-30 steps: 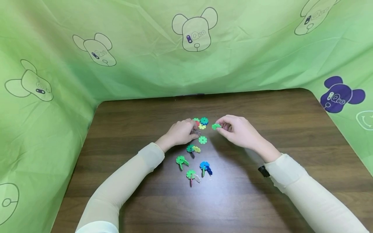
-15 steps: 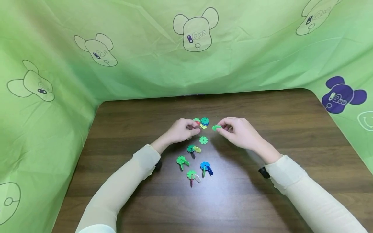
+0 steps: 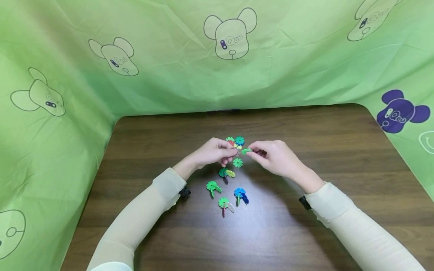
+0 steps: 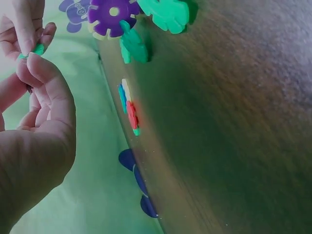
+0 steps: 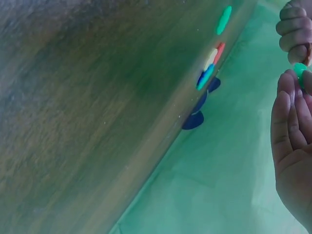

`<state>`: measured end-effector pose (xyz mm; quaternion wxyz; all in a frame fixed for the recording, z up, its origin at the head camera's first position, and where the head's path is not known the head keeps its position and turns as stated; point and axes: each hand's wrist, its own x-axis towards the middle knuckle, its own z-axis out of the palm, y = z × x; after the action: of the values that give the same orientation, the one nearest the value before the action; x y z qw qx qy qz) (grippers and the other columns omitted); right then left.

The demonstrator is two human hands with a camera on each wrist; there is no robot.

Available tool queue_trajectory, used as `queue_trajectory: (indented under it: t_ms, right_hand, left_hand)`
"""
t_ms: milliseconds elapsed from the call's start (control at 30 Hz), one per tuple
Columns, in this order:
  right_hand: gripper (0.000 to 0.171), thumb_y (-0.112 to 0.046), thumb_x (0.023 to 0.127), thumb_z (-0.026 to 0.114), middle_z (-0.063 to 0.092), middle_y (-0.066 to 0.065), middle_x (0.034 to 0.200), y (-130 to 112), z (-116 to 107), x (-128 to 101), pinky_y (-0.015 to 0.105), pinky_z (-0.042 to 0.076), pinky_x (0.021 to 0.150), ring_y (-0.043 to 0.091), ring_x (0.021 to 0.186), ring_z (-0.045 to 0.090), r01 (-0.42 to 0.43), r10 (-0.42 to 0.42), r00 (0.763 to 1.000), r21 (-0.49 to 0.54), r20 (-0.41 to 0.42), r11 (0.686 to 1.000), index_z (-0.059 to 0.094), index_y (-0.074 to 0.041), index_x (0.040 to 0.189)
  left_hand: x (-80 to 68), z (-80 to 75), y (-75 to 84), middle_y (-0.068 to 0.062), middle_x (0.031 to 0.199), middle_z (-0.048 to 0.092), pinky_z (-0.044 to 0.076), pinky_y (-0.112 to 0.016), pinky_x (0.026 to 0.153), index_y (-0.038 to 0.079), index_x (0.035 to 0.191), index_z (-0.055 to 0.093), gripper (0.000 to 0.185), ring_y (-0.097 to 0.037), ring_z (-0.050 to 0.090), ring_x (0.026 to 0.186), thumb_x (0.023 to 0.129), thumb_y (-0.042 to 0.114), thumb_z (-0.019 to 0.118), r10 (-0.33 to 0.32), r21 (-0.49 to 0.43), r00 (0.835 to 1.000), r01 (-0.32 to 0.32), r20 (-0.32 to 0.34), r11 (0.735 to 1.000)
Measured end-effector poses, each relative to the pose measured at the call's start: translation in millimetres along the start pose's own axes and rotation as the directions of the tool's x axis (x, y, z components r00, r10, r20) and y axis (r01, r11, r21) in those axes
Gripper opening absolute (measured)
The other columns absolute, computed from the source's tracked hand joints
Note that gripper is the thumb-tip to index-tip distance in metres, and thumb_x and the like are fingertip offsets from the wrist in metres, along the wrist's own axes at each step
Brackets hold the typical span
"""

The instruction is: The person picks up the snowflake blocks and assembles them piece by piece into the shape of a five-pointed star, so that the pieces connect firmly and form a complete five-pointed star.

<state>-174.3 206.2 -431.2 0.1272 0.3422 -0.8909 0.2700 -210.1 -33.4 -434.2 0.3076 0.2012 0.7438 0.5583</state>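
Observation:
My right hand [image 3: 276, 157] pinches a green notched disc [image 3: 245, 151] between thumb and fingers, above the table. Facing it, my left hand [image 3: 215, 152] pinches a second disc, brownish and mostly hidden by the fingers; a dark edge of this brownish disc [image 4: 29, 89] peeks out in the left wrist view. The two pieces are close together; whether they touch I cannot tell. Just below the hands in the head view, a loose green disc [image 3: 238, 163] lies flat. Behind them is a small cluster with a teal disc [image 3: 239, 140], a red disc [image 3: 230, 143] and others.
Nearer on the wooden table [image 3: 288, 233] stand several joined disc pieces: a teal-and-yellow one [image 3: 223, 172], an all-green one [image 3: 211, 186], a blue one [image 3: 239, 192] and a green one with pink and clear discs [image 3: 223, 203]. A green curtain [image 3: 169, 86] hangs behind.
My left hand has picked the brownish disc up off the table and brought it right. My right hand has moved left with the green disc, so the hands are now close together.

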Motion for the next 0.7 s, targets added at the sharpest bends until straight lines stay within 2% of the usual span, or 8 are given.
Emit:
queue_trajectory:
  t_ms: [167, 333, 467, 600, 700]
  right_hand:
    - [0.010, -0.016, 0.082, 0.075, 0.063, -0.013, 0.075, -1.0, 3.7, 1.1, 0.023, 0.045, 0.055, 0.001, 0.059, 0.049, 0.066, -0.067, 0.996, -0.021, -0.055, 0.998, 0.071, -0.016, 0.091]
    - [0.012, -0.012, 0.079, 0.077, 0.067, -0.008, 0.079, -0.4, 6.6, 2.7, 0.026, 0.047, 0.056, 0.002, 0.062, 0.054, 0.133, -0.135, 0.985, -0.029, -0.105, 0.991, 0.072, -0.014, 0.090]
    - [0.013, -0.009, 0.078, 0.078, 0.070, -0.004, 0.082, -0.4, 9.2, 3.7, 0.030, 0.052, 0.061, 0.007, 0.068, 0.062, 0.179, -0.181, 0.976, -0.031, -0.123, 0.983, 0.073, -0.011, 0.090]
    - [0.014, -0.007, 0.076, 0.079, 0.069, -0.002, 0.080, -2.5, 13.0, 4.9, 0.031, 0.052, 0.060, 0.008, 0.067, 0.062, 0.202, -0.207, 0.968, -0.051, -0.140, 0.978, 0.073, -0.009, 0.088]
    - [0.013, -0.006, 0.075, 0.080, 0.069, -0.002, 0.079, -4.3, 15.1, 5.4, 0.031, 0.053, 0.059, 0.008, 0.065, 0.062, 0.202, -0.211, 0.967, -0.076, -0.144, 0.976, 0.073, -0.008, 0.086]
  left_hand:
    - [-0.1, -0.1, 2.4, -0.021, 0.078, 0.060, 0.054, -0.030, 0.063, -0.008, 0.094, 0.064, 0.032, -0.015, 0.054, 0.060, 0.096, 0.024, 0.060, -0.002, -0.011, 1.000, 0.003, 0.007, 1.000]
    - [0.2, 0.5, 3.2, -0.027, 0.081, 0.059, 0.054, -0.029, 0.062, -0.011, 0.095, 0.063, 0.034, -0.015, 0.054, 0.060, 0.096, 0.022, 0.060, 0.002, 0.000, 1.000, -0.002, 0.021, 1.000]
    - [0.1, 1.3, 2.2, -0.024, 0.077, 0.060, 0.054, -0.029, 0.061, -0.011, 0.092, 0.064, 0.032, -0.014, 0.055, 0.059, 0.095, 0.020, 0.061, 0.006, 0.029, 1.000, -0.007, 0.004, 1.000]
    - [-1.1, 2.6, 2.0, -0.023, 0.075, 0.062, 0.054, -0.029, 0.060, -0.012, 0.090, 0.064, 0.031, -0.014, 0.056, 0.058, 0.095, 0.019, 0.061, 0.002, 0.061, 1.000, 0.000, -0.025, 0.998]
    - [-2.3, 4.4, 2.8, -0.028, 0.079, 0.062, 0.054, -0.028, 0.059, -0.013, 0.090, 0.065, 0.030, -0.014, 0.056, 0.057, 0.094, 0.017, 0.061, -0.014, 0.057, 0.999, 0.016, -0.045, 0.998]
